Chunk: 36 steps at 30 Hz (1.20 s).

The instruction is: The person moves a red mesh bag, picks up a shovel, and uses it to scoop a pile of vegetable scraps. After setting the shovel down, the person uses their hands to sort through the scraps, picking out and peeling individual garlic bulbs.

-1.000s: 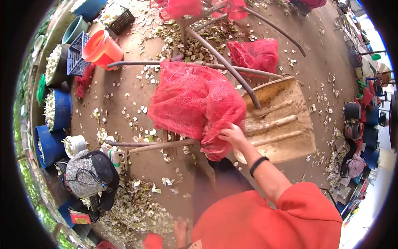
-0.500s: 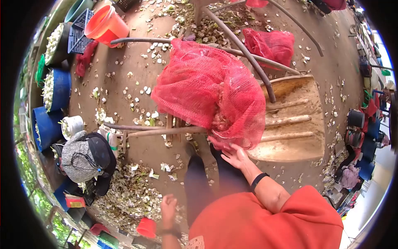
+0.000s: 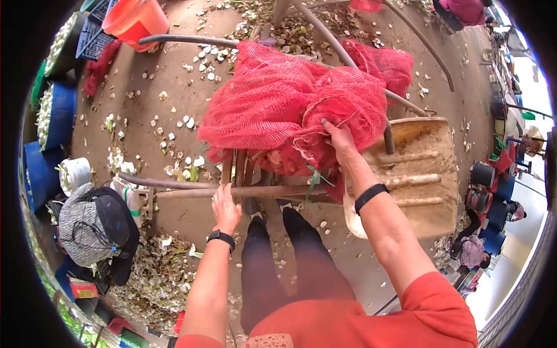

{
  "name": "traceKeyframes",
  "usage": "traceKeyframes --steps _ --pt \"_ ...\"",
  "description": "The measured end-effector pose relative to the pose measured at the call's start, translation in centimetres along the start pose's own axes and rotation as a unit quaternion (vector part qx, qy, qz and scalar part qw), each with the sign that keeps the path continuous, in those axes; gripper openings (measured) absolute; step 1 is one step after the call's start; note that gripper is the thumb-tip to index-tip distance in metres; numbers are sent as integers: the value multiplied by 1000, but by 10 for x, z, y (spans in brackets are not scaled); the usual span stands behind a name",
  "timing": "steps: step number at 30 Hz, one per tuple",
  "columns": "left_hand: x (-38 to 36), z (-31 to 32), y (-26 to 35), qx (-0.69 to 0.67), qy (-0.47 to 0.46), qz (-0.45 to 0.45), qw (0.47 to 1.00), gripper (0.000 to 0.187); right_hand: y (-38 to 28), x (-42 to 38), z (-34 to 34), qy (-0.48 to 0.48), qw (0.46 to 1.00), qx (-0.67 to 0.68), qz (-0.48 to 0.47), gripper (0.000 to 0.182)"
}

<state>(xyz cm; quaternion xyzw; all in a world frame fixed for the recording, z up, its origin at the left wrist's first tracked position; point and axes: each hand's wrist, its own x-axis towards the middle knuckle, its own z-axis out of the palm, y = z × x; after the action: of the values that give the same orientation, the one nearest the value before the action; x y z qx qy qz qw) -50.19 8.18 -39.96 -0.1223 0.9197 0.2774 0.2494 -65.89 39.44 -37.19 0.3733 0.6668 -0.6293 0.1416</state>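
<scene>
The right hand (image 3: pixel 338 134) is closed on the top of the red mesh sack (image 3: pixel 272 104), its fingers curled into a bunched fold of netting. The sack lies slumped across a frame of metal bars. Most of it is to the left of that hand and beyond it, and a lower fold hangs just under the wrist. The left hand (image 3: pixel 225 206) is palm down on the nearest bar (image 3: pixel 272 190), below and left of the sack. Its fingers reach over the bar, but it cannot be told whether they close round it.

Just right of the right hand is a worn wooden tray (image 3: pixel 426 174). A second red sack (image 3: pixel 386 61) lies beyond it on the floor (image 3: pixel 162 133), which is littered with pale shell scraps. Well left of the left hand, another person in a grey hat (image 3: pixel 87 223) is crouched.

The work looks to be at the gripping stage: the sack is held but still rests on the frame. Shifting it from here would call for a firmer two-handed hold, since the loose mesh could snag on the bars.
</scene>
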Motion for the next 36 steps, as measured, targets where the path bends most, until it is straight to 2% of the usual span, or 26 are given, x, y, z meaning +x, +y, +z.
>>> traceKeyframes --steps 1,2,3,4,5,6,8,9,10,12,13,14,15,16,17,19,20,22,24,26,28,30,32,33,34,36 --pt "7 7 -8 65 11 30 997 60 15 15 3 12 994 -99 -52 25" --pt "13 15 -17 130 20 61 989 62 28 31 1 12 994 -101 -49 25" --pt "20 26 -27 163 18 63 984 50 39 48 -6 13 991 -123 -52 24" --pt "28 32 -40 164 17 61 984 50 50 63 -13 14 988 -145 -55 23" --pt "34 38 -53 204 2 72 976 50 59 74 -17 36 979 -152 -133 22" --pt "40 40 -53 240 -13 85 967 51 58 84 -21 35 979 -155 -131 22" --pt "46 49 -64 271 34 118 955 36 62 99 -38 75 919 -353 -161 25" --pt "50 49 -62 281 14 114 953 35 73 112 -42 71 948 -289 -116 26" --pt "52 45 -58 291 -4 112 950 34 84 118 -51 76 947 -292 -110 26" --pt "46 33 -50 269 -23 135 953 33 78 112 -45 65 900 -390 -183 25" --pt "42 25 -46 250 -38 156 955 33 66 102 -39 77 945 -316 -33 35" --pt "32 16 -47 257 -91 160 949 36 60 91 -31 82 946 -311 -39 35" --pt "17 6 -46 222 -72 205 950 37 54 80 -27 39 983 -177 43 32" --pt "3 -10 -32 250 -214 135 935 36 48 67 -24 -4 992 -36 120 29" --pt "-17 -14 -34 201 -226 154 941 36 40 50 -19 5 993 -29 113 29" --pt "-56 -37 -12 156 -333 156 917 34 24 12 -16 -26 997 71 -28 28" --pt "-77 -49 6 151 -367 133 908 35 19 -4 -23 -84 992 95 -11 37" --pt "-112 -68 34 66 -419 143 894 37 -1 -59 -27 -69 993 77 53 47" --pt "-144 -83 71 7 -471 121 874 41 -1 -110 -45 -110 992 13 -61 54" --pt "-171 -105 104 -78 -495 83 862 41 33 -152 -71 8 995 -42 -89 55" --pt "-197 -111 104 -53 -476 82 874 41 41 -211 -94 139 951 -205 -185 51" --pt "-217 -129 105 -34 -469 94 877 42 45 -262 -109 286 897 -283 -181 45" --pt "-244 -139 101 -34 -430 64 900 42 82 -283 -131 277 951 -132 -30 34" --pt "-254 -137 94 -37 -436 87 895 41 98 -291 -139 206 974 62 73 31" --pt "-264 -135 88 -46 -435 105 893 40 105 -290 -143 118 946 232 195 28" --pt "-285 -122 76 -41 -417 126 899 37 105 -286 -133 -19 880 387 275 16"
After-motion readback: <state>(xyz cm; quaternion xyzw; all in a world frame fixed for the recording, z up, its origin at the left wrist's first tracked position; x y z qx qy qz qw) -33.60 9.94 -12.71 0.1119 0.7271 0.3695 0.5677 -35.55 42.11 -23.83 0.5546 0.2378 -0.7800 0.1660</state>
